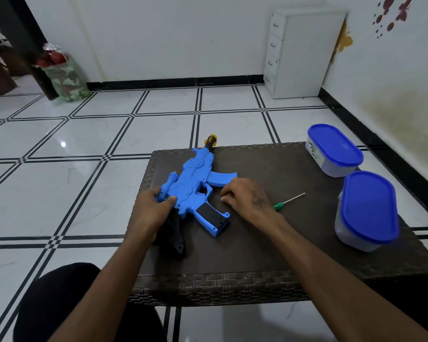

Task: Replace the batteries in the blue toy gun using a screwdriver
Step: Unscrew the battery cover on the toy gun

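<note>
The blue toy gun (195,180) lies flat on the left part of the dark woven table (269,248), its yellow and black muzzle pointing away past the far edge. My left hand (151,211) grips the gun's rear end near the scope and the black stock. My right hand (245,196) rests on the table just right of the trigger guard, fingers curled, holding nothing. A screwdriver (289,201) with a green handle and thin metal shaft lies on the table right of my right hand, partly hidden by it.
Two plastic containers with blue lids stand at the table's right side, one at the far corner (335,149) and one nearer (368,208). Beyond is tiled floor, a white drawer unit (304,53) by the wall and a wrapped bouquet (64,75) at the left.
</note>
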A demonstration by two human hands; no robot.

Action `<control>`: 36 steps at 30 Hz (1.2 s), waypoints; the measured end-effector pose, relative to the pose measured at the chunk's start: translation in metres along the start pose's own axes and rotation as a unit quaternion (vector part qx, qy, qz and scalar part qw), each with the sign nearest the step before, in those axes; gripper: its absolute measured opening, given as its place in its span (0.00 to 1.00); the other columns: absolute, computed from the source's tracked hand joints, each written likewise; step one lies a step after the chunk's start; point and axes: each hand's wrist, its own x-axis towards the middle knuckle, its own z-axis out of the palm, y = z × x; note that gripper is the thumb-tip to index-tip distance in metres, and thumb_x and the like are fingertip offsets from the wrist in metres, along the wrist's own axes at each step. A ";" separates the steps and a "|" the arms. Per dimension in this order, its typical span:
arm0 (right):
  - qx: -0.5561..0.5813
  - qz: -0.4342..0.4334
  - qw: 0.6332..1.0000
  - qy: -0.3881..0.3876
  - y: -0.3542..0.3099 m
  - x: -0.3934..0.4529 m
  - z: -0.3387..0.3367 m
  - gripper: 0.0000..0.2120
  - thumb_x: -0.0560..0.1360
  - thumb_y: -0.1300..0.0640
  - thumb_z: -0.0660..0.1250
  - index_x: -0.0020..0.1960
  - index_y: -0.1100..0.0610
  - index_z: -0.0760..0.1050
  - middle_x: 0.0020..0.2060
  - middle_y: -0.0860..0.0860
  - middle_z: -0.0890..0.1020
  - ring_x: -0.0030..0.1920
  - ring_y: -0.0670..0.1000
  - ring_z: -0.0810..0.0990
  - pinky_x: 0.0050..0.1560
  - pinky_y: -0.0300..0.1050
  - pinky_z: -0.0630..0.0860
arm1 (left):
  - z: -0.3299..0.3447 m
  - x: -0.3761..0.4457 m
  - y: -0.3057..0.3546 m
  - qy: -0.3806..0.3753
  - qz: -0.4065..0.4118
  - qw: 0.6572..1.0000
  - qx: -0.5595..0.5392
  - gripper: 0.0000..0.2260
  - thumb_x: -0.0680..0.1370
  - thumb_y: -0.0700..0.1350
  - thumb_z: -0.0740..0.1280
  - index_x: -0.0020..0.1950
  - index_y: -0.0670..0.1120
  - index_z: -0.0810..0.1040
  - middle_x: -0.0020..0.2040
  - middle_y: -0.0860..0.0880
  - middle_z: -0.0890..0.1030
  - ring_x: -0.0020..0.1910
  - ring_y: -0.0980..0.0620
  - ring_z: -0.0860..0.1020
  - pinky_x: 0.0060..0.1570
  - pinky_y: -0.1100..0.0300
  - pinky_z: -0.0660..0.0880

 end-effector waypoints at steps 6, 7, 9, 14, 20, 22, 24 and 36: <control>-0.059 -0.022 0.998 -0.026 0.003 0.001 -0.001 0.06 0.79 0.58 0.63 0.47 0.54 0.79 0.46 0.49 0.81 0.44 0.51 0.79 0.44 0.47 0.77 | 0.001 0.001 0.001 0.016 0.029 0.997 0.067 0.18 0.77 0.43 0.69 0.66 0.40 0.75 0.51 0.49 0.75 0.48 0.49 0.75 0.51 0.55 0.73; -0.072 -0.023 0.996 -0.037 0.007 -0.001 -0.002 0.05 0.78 0.59 0.63 0.45 0.53 0.76 0.46 0.49 0.79 0.44 0.51 0.78 0.44 0.48 0.77 | 0.002 0.002 0.002 0.014 0.029 0.997 0.073 0.18 0.77 0.43 0.69 0.66 0.40 0.75 0.51 0.49 0.75 0.48 0.49 0.75 0.50 0.56 0.73; -0.089 -0.025 0.995 -0.045 0.019 -0.006 -0.007 0.06 0.77 0.61 0.63 0.43 0.52 0.72 0.45 0.48 0.76 0.45 0.51 0.77 0.44 0.47 0.74 | 0.005 0.004 0.001 0.004 0.031 0.996 0.082 0.16 0.78 0.43 0.68 0.65 0.40 0.75 0.51 0.47 0.77 0.46 0.50 0.75 0.45 0.58 0.72; -0.149 0.017 0.987 -0.055 0.045 -0.009 -0.029 0.04 0.79 0.59 0.63 0.47 0.55 0.76 0.46 0.51 0.76 0.47 0.53 0.77 0.42 0.47 0.71 | 0.017 0.006 0.002 -0.023 0.046 0.993 0.103 0.10 0.78 0.44 0.69 0.57 0.43 0.79 0.48 0.46 0.81 0.43 0.49 0.79 0.47 0.53 0.77; -0.155 0.110 0.978 -0.088 0.074 -0.012 -0.052 0.07 0.78 0.61 0.63 0.44 0.59 0.78 0.41 0.54 0.80 0.41 0.54 0.79 0.38 0.47 0.73 | 0.032 0.005 0.010 -0.054 0.060 0.989 0.121 0.08 0.78 0.45 0.68 0.54 0.43 0.78 0.43 0.45 0.80 0.40 0.49 0.78 0.35 0.58 0.70; -0.148 0.137 0.975 -0.097 0.082 -0.014 -0.058 0.06 0.77 0.60 0.64 0.44 0.59 0.79 0.41 0.54 0.81 0.41 0.55 0.80 0.40 0.48 0.75 | 0.039 0.006 0.012 -0.064 0.061 0.989 0.119 0.10 0.78 0.45 0.68 0.58 0.43 0.77 0.45 0.46 0.80 0.42 0.49 0.78 0.39 0.57 0.71; -0.144 0.148 0.973 -0.102 0.088 -0.015 -0.061 0.06 0.77 0.60 0.64 0.45 0.59 0.79 0.41 0.55 0.81 0.41 0.55 0.80 0.43 0.48 0.77 | 0.045 0.009 0.011 -0.073 0.061 0.988 0.126 0.14 0.78 0.46 0.68 0.62 0.43 0.77 0.49 0.46 0.81 0.47 0.47 0.79 0.46 0.54 0.75; 0.059 0.173 0.981 0.067 0.079 -0.044 -0.072 0.08 0.80 0.60 0.62 0.52 0.55 0.80 0.45 0.48 0.82 0.43 0.44 0.79 0.42 0.40 0.77 | 0.058 0.007 0.005 -0.058 0.229 0.946 0.221 0.18 0.78 0.52 0.66 0.62 0.43 0.78 0.64 0.43 0.76 0.62 0.42 0.74 0.59 0.49 0.72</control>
